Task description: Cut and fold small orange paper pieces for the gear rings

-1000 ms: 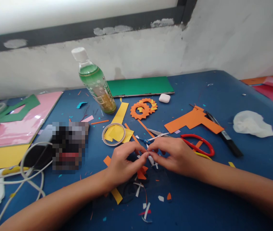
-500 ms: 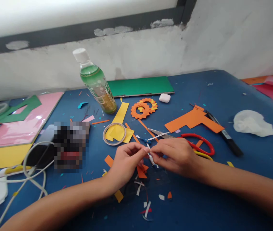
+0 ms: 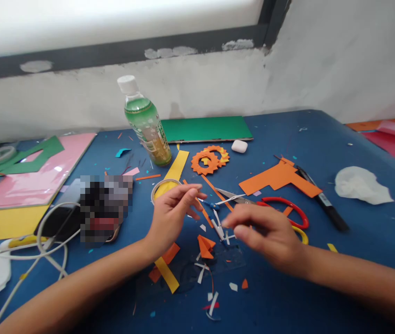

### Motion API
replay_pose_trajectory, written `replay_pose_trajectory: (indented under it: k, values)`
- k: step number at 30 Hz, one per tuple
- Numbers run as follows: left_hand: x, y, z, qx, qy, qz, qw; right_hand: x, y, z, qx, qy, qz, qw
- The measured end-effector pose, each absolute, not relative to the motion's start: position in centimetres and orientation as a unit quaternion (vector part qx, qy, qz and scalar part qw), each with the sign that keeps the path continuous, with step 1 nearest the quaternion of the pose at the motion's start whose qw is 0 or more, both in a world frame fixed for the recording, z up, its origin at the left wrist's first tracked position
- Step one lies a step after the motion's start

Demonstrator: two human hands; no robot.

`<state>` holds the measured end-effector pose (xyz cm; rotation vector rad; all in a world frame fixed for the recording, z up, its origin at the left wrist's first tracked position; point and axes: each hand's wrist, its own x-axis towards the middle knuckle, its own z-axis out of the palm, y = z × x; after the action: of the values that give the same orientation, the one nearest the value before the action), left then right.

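My left hand [image 3: 171, 218] hovers over the table with its fingers apart and nothing visible in them. It partly covers a tape roll [image 3: 154, 191] lying on yellow paper. My right hand [image 3: 272, 236] is loosely curled, thumb and forefinger apart, beside the scissors [image 3: 303, 212] with red and yellow handles. Between the hands lie thin white paper strips [image 3: 217, 226], a small blue-and-white twisted piece [image 3: 211, 204] and narrow orange strips [image 3: 208, 217]. A folded orange paper piece [image 3: 205, 247] sits just below them.
A green-labelled bottle [image 3: 148, 132] stands at the back. Two orange toothed paper rings [image 3: 204, 162], an orange gun-shaped cutout [image 3: 270, 178], a black marker [image 3: 329, 211] and a white case [image 3: 239, 146] lie behind. A white cable [image 3: 44, 250] loops at left. Crumpled white tissue [image 3: 360, 185] lies right.
My hands were pinched together over the white strips; now they have parted, the left moving left and up, the right moving right. The strips between them lie uncovered. The view has tilted slightly.
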<state>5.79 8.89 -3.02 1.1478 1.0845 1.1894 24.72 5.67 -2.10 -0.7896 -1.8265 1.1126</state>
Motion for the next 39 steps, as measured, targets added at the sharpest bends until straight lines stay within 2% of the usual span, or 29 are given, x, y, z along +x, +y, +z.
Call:
replay_pose_trajectory:
  k: [3,6,9,13,18,28,34,39]
  values:
    - [6.0,8.1,-3.0,0.519,0.412,0.508,0.550,24.9,6.7,-2.7,-0.315,-0.605,0.614,0.397]
    - [6.1,7.7,-3.2,0.546,0.403,0.515,0.523,24.8,7.2,-2.9,-0.280,-0.508,0.733,0.355]
    - [6.0,7.7,-3.3,0.588,0.401,0.526,0.465,24.5,7.1,-2.4,-0.258,-0.435,0.800,0.322]
    - [5.8,8.0,-3.4,0.660,0.378,0.557,0.332,24.4,6.7,-1.7,-0.222,-0.392,0.849,0.277]
    - [5.7,8.4,-3.4,0.701,0.359,0.569,0.235,24.3,6.3,-1.7,-0.202,-0.370,0.866,0.270]
    - [5.2,8.8,-4.1,0.745,0.320,0.548,0.207,24.1,6.1,-2.5,-0.173,-0.376,0.871,0.265]
    - [5.5,8.7,-4.2,0.734,0.270,0.559,0.276,23.7,7.0,-3.0,-0.327,-0.369,0.808,0.321]
    - [5.4,8.1,-4.4,0.787,0.228,0.507,0.267,23.6,7.5,-3.0,-0.371,-0.404,0.781,0.298]
